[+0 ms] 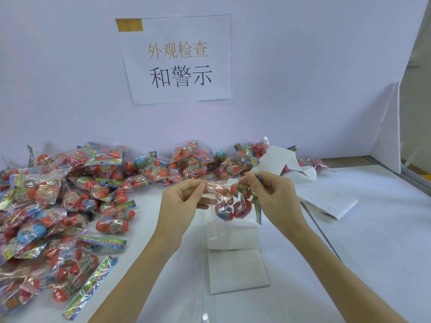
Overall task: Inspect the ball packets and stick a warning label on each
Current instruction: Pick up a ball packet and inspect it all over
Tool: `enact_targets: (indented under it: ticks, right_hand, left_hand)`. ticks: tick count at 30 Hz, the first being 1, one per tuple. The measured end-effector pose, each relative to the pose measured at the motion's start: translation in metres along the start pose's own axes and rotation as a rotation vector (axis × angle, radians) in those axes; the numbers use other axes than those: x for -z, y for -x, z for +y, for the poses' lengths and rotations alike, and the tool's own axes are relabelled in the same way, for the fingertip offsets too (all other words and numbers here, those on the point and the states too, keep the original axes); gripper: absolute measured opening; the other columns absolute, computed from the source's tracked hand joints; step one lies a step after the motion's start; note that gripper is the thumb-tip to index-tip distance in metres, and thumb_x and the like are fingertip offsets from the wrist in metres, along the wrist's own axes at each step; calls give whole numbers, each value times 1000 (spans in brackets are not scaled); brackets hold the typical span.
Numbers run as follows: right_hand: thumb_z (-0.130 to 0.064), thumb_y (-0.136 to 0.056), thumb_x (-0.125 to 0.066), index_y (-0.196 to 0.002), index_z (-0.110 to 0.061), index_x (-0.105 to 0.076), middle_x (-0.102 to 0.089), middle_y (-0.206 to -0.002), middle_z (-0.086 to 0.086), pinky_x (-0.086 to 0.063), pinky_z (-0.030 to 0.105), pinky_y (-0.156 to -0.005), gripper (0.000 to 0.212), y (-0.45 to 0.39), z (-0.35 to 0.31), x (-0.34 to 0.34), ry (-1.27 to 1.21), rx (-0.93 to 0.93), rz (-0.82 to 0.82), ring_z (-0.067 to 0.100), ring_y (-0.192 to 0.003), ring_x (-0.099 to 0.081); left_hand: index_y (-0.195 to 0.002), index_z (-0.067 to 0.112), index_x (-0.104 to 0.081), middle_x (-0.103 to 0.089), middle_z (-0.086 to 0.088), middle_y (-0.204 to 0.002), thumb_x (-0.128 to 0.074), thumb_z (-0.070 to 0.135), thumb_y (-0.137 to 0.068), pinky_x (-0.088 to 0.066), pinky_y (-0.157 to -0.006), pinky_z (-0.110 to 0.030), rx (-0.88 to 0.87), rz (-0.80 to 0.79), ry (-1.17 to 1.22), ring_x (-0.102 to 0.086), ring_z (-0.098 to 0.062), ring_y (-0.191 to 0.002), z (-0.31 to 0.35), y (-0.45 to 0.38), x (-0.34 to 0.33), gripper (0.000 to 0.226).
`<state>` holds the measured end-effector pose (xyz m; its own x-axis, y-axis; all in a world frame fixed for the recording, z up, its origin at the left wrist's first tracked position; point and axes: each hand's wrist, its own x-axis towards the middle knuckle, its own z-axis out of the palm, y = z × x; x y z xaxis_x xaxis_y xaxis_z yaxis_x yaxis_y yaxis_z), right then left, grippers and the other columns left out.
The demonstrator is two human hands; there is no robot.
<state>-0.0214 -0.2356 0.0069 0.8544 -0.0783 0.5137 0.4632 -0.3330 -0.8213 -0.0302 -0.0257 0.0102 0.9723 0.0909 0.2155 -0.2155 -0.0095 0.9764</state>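
Your two arms come up from the bottom edge, both bare from the forearm to the fingertips, no sleeve showing on either. Your left hand [184,197] carries no ring, watch or glove; same for your right hand [275,194]. Your fingers [198,186] are slim, and the nails look short and plain, unpainted so far as shows.

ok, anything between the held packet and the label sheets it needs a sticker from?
Nothing visible. The packet hangs in the air between the left hand and right hand, both pinching its top edge. The label sheets lie on the table right below it, uncovered. The packet pile sits off to the left.
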Motion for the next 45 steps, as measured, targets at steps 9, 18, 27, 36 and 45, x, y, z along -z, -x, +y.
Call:
enact_targets:
  ticks: [9,18,27,36,45]
  right_hand:
    - [-33,-103,-62,-101,-13,-76,-73,-72,-5,-48,17,-61,25,-1,-3,2,-212,-182,-192,6,-64,-63]
    - [-20,-99,-71,-96,-12,-82,-75,-79,3,-55,22,-65,14,3,0,-1,-296,-350,-298,11,-71,-67]
    - [-44,-102,-60,-111,-19,-81,-81,-102,1,-59,24,-79,34,7,-9,-9,-341,-424,-315,18,-96,-75]
    - [-45,-86,-80,-102,-24,-78,-79,-90,1,-55,28,-70,26,13,-11,-12,-292,-389,-386,15,-80,-70]
    - [-60,-93,-55,-89,-8,-77,-76,-81,7,-50,25,-69,57,7,-14,-5,-349,-452,-331,11,-71,-65]
  left_hand:
    - [-87,14,-82,-73,-6,-77,-76,14,-93,-54,-62,-25,3,-141,-53,-60,-18,-64,-3,-1,4,9]
    - [-106,14,-78,-77,-8,-101,-61,57,-91,-53,-74,-31,127,-202,-32,-65,-18,-80,2,-3,5,48]
    - [-89,14,-84,-80,-11,-88,-77,26,-92,-57,-58,-24,117,15,68,-71,-18,-68,-3,3,-4,15]
    - [-106,18,-79,-79,-5,-105,-68,43,-97,-58,-76,-28,185,-63,58,-75,-18,-94,3,2,-2,29]
    - [-95,29,-77,-76,7,-86,-58,32,-106,-58,-73,-25,2,14,-111,-71,-15,-81,-9,1,-2,22]
